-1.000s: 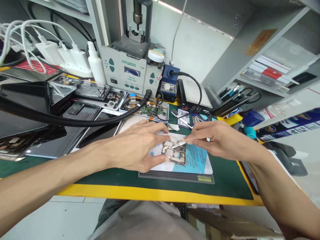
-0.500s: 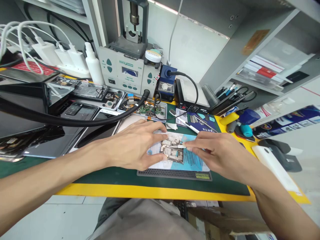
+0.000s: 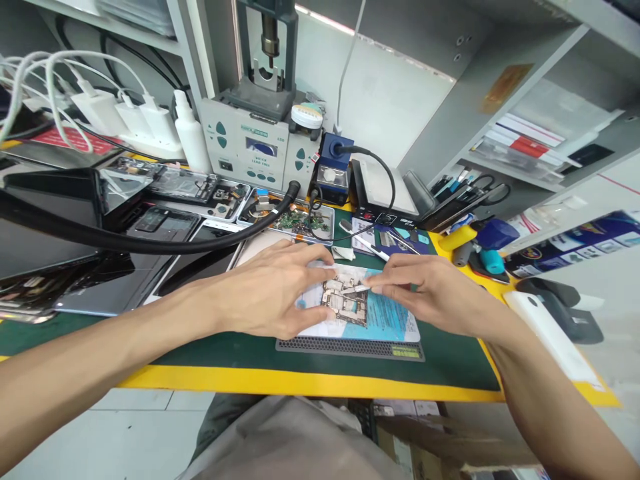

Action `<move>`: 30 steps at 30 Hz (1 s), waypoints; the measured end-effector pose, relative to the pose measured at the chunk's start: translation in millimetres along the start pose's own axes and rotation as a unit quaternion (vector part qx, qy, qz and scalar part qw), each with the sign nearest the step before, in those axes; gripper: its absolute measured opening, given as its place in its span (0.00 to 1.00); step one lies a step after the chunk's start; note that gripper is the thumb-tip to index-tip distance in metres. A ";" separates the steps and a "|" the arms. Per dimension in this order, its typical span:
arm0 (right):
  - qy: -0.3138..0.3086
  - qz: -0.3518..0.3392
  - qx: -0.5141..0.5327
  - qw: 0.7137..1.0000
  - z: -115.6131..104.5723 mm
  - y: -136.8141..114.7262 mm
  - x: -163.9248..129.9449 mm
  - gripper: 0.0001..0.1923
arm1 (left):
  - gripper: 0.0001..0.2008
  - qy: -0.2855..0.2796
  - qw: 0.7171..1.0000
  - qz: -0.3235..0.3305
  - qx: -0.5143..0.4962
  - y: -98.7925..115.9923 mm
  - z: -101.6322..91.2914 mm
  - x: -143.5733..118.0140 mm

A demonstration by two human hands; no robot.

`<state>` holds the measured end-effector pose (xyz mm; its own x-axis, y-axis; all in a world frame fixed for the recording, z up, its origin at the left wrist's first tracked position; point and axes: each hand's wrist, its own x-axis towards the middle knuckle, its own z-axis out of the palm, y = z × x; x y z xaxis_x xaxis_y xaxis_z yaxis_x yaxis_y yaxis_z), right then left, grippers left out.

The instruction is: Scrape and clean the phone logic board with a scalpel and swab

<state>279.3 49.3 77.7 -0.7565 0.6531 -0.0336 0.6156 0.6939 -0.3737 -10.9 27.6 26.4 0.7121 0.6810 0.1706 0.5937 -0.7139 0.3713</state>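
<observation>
A phone circuit board lies on a white and blue work pad, which rests on a dark grey perforated base. My left hand reaches in from the left, its thumb and index finger closed against the board's left edge. Between the fingertips of my right hand is a thin, pale, blade-like tool. Its tip lies over the upper part of the board; whether it touches cannot be made out. The rest of the tool is hidden by my fingers.
Behind the pad sits a tray of small boards and parts. A thick black hose crosses the left side above several phones. A hot-air station stands at the back. A white-handled brush lies behind my right hand.
My right hand has moved slightly up and left, and the tool in it is now tilted differently over the board. My left hand stays at the board's edge.
</observation>
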 end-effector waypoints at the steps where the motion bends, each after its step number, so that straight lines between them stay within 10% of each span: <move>1: -0.009 -0.007 0.011 1.000 -2.4 3.6 3.5 0.14 | 0.24 -0.002 1.000 -0.002 0.001 0.1 -0.1 -0.2; 30: 0.058 0.036 -0.156 0.985 18.1 -50.6 -19.0 0.17 | 0.23 0.006 1.000 -0.002 0.001 0.6 0.0 -1.2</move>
<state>258.6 -3.7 80.5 -0.6890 0.7220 0.0632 0.7186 0.6918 -0.0710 -11.4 26.4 26.5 0.7057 0.6854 0.1794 0.5969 -0.7115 0.3707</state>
